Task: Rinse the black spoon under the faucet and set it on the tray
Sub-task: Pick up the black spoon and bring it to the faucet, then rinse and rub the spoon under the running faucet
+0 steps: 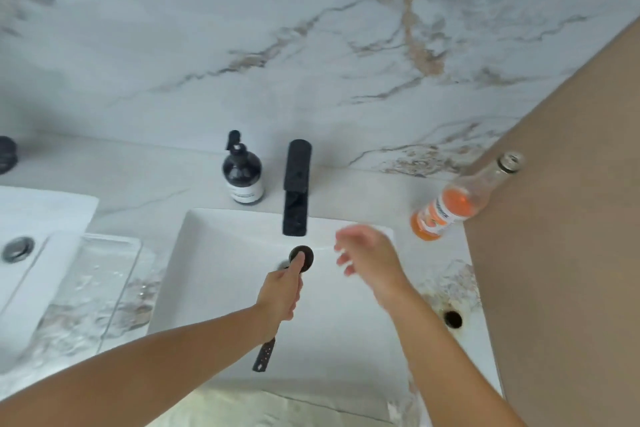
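Note:
My left hand (280,291) grips the black spoon (304,258) by its handle over the white sink (214,246). The round bowl of the spoon sits just below the black faucet (296,187). The handle's perforated end (264,354) sticks out behind my hand. My right hand (367,258) hovers to the right of the faucet spout, blurred, fingers apart and holding nothing. The clear glass tray (104,267) lies on the counter left of the sink. No running water is visible.
A dark soap pump bottle (242,177) stands left of the faucet. A glass bottle with orange drink (446,208) stands at the right, beside a beige panel (554,253). A second white basin (27,246) is at the far left. A small hole (453,319) marks the counter on the right.

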Motion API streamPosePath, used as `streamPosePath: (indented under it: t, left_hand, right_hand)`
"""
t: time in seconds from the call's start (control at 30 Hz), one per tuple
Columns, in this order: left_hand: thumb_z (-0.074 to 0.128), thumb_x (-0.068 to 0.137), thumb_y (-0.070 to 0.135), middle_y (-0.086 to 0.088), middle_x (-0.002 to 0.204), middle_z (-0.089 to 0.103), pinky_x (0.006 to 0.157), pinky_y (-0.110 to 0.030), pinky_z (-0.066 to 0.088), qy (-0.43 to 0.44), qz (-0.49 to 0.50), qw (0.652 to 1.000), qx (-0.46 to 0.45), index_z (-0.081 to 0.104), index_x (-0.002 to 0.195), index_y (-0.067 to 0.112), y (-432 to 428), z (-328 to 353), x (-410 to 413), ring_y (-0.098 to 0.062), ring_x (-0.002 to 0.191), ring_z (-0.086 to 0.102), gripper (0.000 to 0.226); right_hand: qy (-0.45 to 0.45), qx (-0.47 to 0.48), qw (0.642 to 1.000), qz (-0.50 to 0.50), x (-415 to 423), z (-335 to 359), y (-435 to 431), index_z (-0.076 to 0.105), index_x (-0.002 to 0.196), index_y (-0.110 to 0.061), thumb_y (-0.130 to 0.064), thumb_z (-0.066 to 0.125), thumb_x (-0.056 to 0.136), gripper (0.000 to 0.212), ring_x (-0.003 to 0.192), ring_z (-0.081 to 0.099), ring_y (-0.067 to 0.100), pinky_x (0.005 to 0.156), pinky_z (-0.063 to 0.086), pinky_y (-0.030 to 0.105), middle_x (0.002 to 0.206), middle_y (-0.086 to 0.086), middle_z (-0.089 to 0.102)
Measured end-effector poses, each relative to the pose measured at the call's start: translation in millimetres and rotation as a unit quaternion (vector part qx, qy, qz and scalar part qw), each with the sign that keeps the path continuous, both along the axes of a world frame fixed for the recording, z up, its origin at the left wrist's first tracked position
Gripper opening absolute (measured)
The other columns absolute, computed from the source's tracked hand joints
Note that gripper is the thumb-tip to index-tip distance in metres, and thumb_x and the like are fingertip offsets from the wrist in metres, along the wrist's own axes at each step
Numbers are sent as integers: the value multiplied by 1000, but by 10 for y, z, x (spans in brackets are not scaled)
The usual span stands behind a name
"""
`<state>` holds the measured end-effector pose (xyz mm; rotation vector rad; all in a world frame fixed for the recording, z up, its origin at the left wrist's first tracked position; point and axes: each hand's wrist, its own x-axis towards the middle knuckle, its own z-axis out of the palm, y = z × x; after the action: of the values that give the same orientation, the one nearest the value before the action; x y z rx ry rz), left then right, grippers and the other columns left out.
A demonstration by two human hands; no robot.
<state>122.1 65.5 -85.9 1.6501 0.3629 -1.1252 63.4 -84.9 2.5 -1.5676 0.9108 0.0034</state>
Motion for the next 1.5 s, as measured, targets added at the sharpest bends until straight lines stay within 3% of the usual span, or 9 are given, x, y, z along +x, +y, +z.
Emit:
streamPosePath:
  t: [0.13, 0.37, 0.6, 0.77, 0.87, 1.0, 1.2, 1.37, 1.5]
  left_hand:
    - [51, 91, 55, 3, 51, 28, 46, -18, 15, 26, 22, 999, 30, 38, 58, 18, 130, -77, 184, -15, 41, 19, 52]
    - [47, 85, 28, 3, 44, 32, 43, -19, 19, 24, -3, 1000, 19, 42, 54, 17, 182, -180, 263, -16, 36, 22, 33]
    - [52, 90, 48, 7, 42, 26, 43, -18, 15, 16, 13, 1000, -14, 32, 47, 24, 119, -201, 307, -16, 39, 17, 54]
    - [47, 91, 31, 6, 39, 29, 40, -18, 18, 30, 5, 999, -22, 37, 53, 17, 29, -210, 285, -14, 33, 21, 41]
    - [49, 94, 44, 7, 40, 26, 40, -17, 17, 32, 25, 998, -39, 33, 51, 20, -24, -190, 276, -13, 31, 20, 52]
    - [48, 91, 29, 4, 42, 25, 40, -18, 17, 20, 26, 998, -44, 32, 49, 17, -77, -150, 267, -15, 34, 18, 47]
    - [48, 95, 34, 1, 41, 30, 39, -21, 18, 29, 43, 996, -72, 39, 52, 15, -112, -71, 317, -15, 35, 20, 47]
    - [35, 96, 15, -1, 38, 30, 39, -21, 14, 38, 61, 994, -81, 54, 90, 4, -99, -71, 348, -14, 36, 16, 23]
    - [34, 96, 11, -1, 40, 38, 39, -24, 21, 81, 103, 981, -143, 44, 93, 7, -138, -69, 361, -17, 46, 18, 11]
  right_hand:
    - [-50, -23, 998, 12, 649, 414, 67, 64, 94, -19, -23, 59, 83, 13, 53, 63, 14, 49, 50, 28, 75, 0, 69]
    - [52, -91, 994, 22, 1024, 428, 238, 53, 101, -17, -38, 61, 84, 29, 39, 58, 13, 42, 48, 20, 77, 4, 66]
    - [20, 25, 999, -40, 1091, 420, 228, 68, 94, 4, -15, 61, 84, 23, 46, 57, 17, 55, 53, 29, 63, 10, 63]
    - [-32, 63, 996, -62, 1138, 543, 176, 67, 93, 10, -7, 60, 84, 21, 43, 55, 17, 48, 50, 25, 63, 10, 61]
    - [-63, 125, 988, -61, 1033, 576, 120, 67, 90, -1, -8, 62, 88, 9, 51, 59, 18, 48, 52, 25, 76, 15, 68]
    - [-77, 170, 976, -114, 771, 432, 56, 64, 100, -8, -10, 60, 91, 10, 52, 58, 20, 47, 47, 27, 87, 13, 72]
    - [-30, 140, 981, -128, 540, 72, 85, 64, 103, -9, -12, 57, 92, 14, 55, 61, 20, 49, 48, 28, 87, 10, 72]
    - [125, 79, 988, -32, 214, -433, 369, 60, 104, -11, -24, 51, 95, 18, 69, 56, 20, 58, 46, 29, 94, 7, 65]
    - [216, 207, 951, 75, -151, -717, 883, 64, 104, -9, -55, 44, 96, 51, 65, 63, 21, 60, 53, 29, 80, 4, 69]
